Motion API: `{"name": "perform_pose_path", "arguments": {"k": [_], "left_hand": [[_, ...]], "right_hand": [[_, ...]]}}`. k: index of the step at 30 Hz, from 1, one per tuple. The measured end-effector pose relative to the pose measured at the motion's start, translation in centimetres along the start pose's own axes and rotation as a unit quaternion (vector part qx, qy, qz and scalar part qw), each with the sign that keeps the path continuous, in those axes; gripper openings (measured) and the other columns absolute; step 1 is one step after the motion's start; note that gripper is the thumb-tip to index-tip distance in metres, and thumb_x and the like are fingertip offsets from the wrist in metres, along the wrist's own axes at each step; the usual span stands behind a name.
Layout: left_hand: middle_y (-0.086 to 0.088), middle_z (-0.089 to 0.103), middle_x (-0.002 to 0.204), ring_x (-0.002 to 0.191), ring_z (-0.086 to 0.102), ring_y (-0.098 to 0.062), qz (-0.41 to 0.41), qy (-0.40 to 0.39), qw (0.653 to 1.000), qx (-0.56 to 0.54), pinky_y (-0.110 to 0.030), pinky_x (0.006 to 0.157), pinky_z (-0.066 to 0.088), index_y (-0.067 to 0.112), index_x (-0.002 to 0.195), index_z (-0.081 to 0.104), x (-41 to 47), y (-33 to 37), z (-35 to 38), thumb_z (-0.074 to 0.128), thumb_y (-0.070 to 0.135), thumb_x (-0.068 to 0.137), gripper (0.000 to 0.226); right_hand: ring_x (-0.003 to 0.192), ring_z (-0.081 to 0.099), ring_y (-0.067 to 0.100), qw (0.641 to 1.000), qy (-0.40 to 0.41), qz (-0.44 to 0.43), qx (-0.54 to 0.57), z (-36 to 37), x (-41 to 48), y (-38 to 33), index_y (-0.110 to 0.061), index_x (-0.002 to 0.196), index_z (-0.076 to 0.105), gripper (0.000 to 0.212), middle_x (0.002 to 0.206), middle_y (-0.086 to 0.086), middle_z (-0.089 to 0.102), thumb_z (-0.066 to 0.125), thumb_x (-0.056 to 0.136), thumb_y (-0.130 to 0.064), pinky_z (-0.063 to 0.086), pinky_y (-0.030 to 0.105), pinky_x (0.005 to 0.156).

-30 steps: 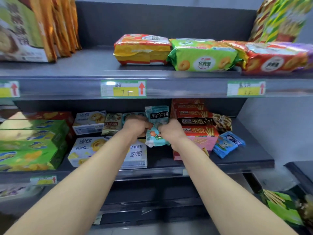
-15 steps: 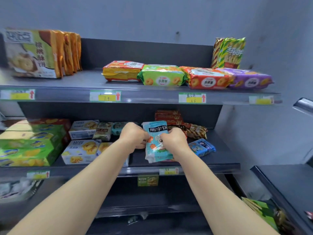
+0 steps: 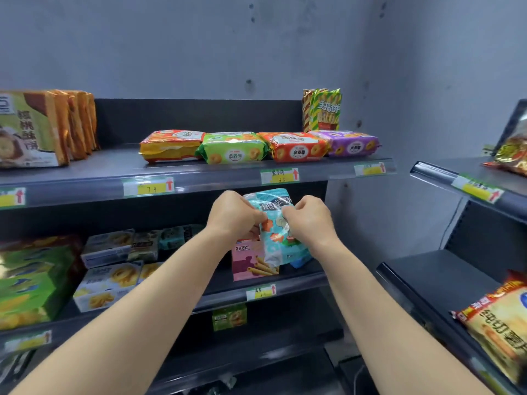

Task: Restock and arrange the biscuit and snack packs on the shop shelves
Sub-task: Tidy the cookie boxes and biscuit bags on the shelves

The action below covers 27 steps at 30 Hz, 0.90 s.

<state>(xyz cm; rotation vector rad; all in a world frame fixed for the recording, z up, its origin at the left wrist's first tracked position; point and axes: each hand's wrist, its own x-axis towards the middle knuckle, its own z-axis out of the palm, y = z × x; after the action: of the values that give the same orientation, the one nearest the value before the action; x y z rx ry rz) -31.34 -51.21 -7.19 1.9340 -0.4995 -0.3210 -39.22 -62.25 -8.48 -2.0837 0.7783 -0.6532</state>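
A teal snack pack (image 3: 278,232) is gripped by both hands: the left hand (image 3: 232,215) is curled round its left edge, the right hand (image 3: 309,220) pinched on its right side. The crinkled, tilted pack is held in front of the middle shelf (image 3: 296,283), above a pink box (image 3: 251,262).

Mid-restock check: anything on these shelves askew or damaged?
The orange pack at the left end of the upper shelf's flat row looks dented and creased, unlike the smoother green pack beside it. The teal pack is off the shelf, pinched between left hand and right hand.
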Motion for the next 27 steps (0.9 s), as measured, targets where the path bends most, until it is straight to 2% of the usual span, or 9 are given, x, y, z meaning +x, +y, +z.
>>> {"name": "perform_pose_path", "arguments": {"k": [3,5,11,13,17,21,23,27], "left_hand": [[-0.018,0.072,0.078,0.076,0.072,-0.029,0.035,0.013,0.999,-0.009,-0.044,0.073,0.06,0.002,0.072,0.068,-0.6,1.4,-0.9,0.074,0.01,0.078,0.011],[-0.016,0.072,0.08,0.076,0.072,-0.027,0.06,0.016,0.998,-0.02,-0.04,0.072,0.06,0.007,0.07,0.066,-1.0,2.2,-1.3,0.074,0.011,0.079,0.012],[-0.006,0.073,0.086,0.082,0.07,-0.021,0.124,0.034,0.99,-0.056,-0.04,0.079,0.058,0.015,0.078,0.071,-0.5,2.8,-2.2,0.076,0.02,0.076,0.007],[-0.005,0.073,0.088,0.083,0.07,-0.021,0.136,0.04,0.987,-0.078,-0.041,0.081,0.057,0.014,0.084,0.071,0.0,2.9,-2.5,0.076,0.019,0.076,0.011],[-0.007,0.073,0.087,0.082,0.072,-0.023,0.151,0.036,0.98,-0.127,-0.042,0.08,0.058,0.019,0.078,0.067,1.2,3.3,-2.9,0.076,0.012,0.075,0.011],[-0.007,0.073,0.087,0.081,0.072,-0.023,0.161,0.049,0.973,-0.158,-0.043,0.078,0.058,0.018,0.077,0.066,2.8,3.9,-3.1,0.073,0.007,0.077,0.013],[-0.007,0.073,0.088,0.082,0.072,-0.022,0.166,0.058,0.969,-0.172,-0.043,0.077,0.058,0.018,0.077,0.066,3.7,4.6,-3.1,0.072,0.004,0.078,0.015],[-0.007,0.073,0.089,0.082,0.072,-0.019,0.201,0.081,0.96,-0.176,-0.038,0.076,0.059,0.014,0.083,0.066,5.9,6.9,-3.3,0.071,0.004,0.08,0.012]], "right_hand": [[0.062,0.047,0.013,0.999,0.036,0.001,0.028,-0.6,-0.9,-1.3,-0.012,0.076,0.044,0.019,0.076,0.0,0.05,0.052,0.088,-0.024,0.036,0.027,0.05],[0.062,0.047,0.012,0.997,0.065,-0.005,0.042,-1.1,-1.4,-2.3,-0.01,0.08,0.047,0.018,0.075,0.0,0.05,0.053,0.089,-0.024,0.036,0.026,0.049],[0.061,0.052,0.009,0.987,0.131,-0.034,0.088,-1.8,-2.0,-4.4,-0.008,0.086,0.05,0.014,0.073,-0.003,0.053,0.054,0.089,-0.021,0.036,0.022,0.045],[0.066,0.056,0.012,0.982,0.147,-0.048,0.105,-1.9,-1.9,-4.9,-0.007,0.087,0.052,0.012,0.075,-0.003,0.056,0.055,0.089,-0.019,0.044,0.024,0.049],[0.081,0.064,0.019,0.975,0.163,-0.067,0.134,-1.8,-0.9,-5.5,-0.01,0.086,0.055,0.007,0.084,0.001,0.063,0.056,0.089,-0.017,0.057,0.038,0.069],[0.082,0.068,0.02,0.968,0.161,-0.084,0.175,-1.4,1.3,-5.6,-0.015,0.082,0.059,0.005,0.088,0.003,0.068,0.059,0.088,-0.014,0.059,0.042,0.07],[0.081,0.069,0.018,0.962,0.165,-0.095,0.195,-1.3,2.6,-5.7,-0.02,0.081,0.061,0.008,0.087,0.0,0.07,0.061,0.087,-0.014,0.059,0.042,0.071],[0.087,0.069,0.015,0.956,0.163,-0.139,0.201,-1.9,6.2,-6.5,-0.016,0.094,0.063,0.006,0.097,0.001,0.07,0.064,0.089,-0.018,0.06,0.034,0.072]]}}
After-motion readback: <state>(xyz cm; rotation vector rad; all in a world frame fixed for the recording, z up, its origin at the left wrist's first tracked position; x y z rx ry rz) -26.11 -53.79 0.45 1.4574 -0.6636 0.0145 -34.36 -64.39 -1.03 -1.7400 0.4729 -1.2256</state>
